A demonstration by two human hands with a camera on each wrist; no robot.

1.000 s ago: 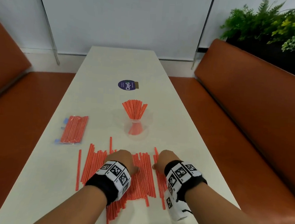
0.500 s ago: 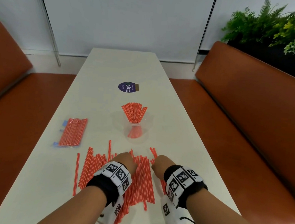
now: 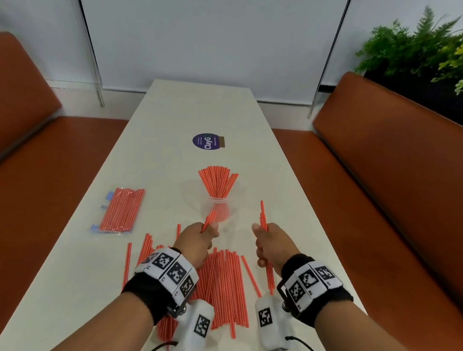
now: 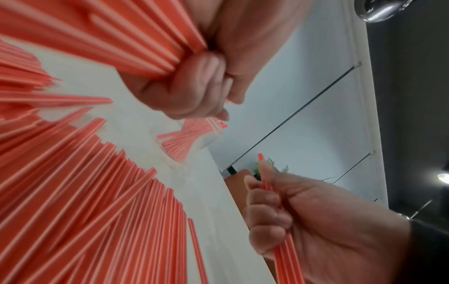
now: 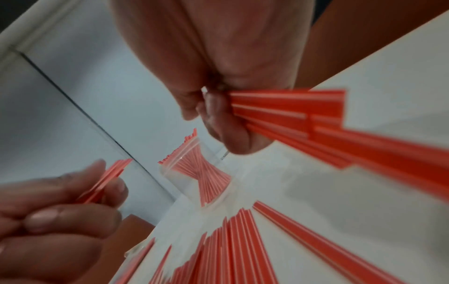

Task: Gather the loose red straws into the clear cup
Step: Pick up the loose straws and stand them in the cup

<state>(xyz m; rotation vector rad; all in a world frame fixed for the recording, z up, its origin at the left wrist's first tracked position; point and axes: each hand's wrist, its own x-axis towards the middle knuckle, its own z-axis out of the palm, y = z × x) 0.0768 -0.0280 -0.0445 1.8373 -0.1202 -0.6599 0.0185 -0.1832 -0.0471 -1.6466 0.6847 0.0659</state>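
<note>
The clear cup stands mid-table with a fan of red straws in it. Several loose red straws lie in a pile on the white table near me. My left hand is raised just short of the cup and grips a small bunch of straws. My right hand is raised to the cup's right and grips another bunch. The left wrist view shows the left fist round its bunch. In the right wrist view the right hand clamps flat straws, with the cup beyond.
A sealed clear bag of red straws lies at the table's left edge. A round purple sticker sits beyond the cup. Orange benches flank the narrow table, and plants stand at the back right.
Both hands have lifted off the loose pile, each holding a bunch of straws, and moved forward toward the cup.
</note>
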